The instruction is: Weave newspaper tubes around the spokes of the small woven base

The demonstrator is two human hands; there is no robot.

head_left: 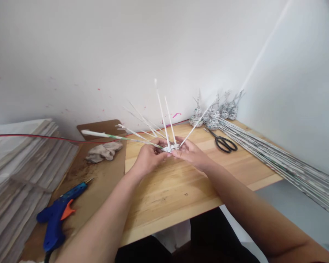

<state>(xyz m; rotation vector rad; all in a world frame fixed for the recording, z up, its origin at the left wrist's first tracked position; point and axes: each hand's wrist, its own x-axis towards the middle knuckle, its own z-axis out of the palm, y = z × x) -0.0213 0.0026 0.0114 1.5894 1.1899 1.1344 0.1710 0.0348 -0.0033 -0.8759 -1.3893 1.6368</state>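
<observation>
Between my two hands is a small woven paper base [171, 147] made of rolled newspaper, with several white paper sticks [167, 124] fanning upward and outward from it. My left hand [150, 156] grips its left side, thumb in front and fingers curled behind. On the right side, my right hand [190, 153] pinches the base, its thumb near the left thumb. A longer stick with a green patch [115, 136] reaches out to the left past my left hand. The fingertips behind the base are partly hidden.
Black scissors [224, 143] and a bundle of long paper sticks [265, 164] lie to the right. Several woven paper pieces [197, 117] stand by the wall. At left are a blue glue gun [57, 215], a crumpled cloth [104, 151], stacked paper [24, 160] and a red-black cable [52, 137].
</observation>
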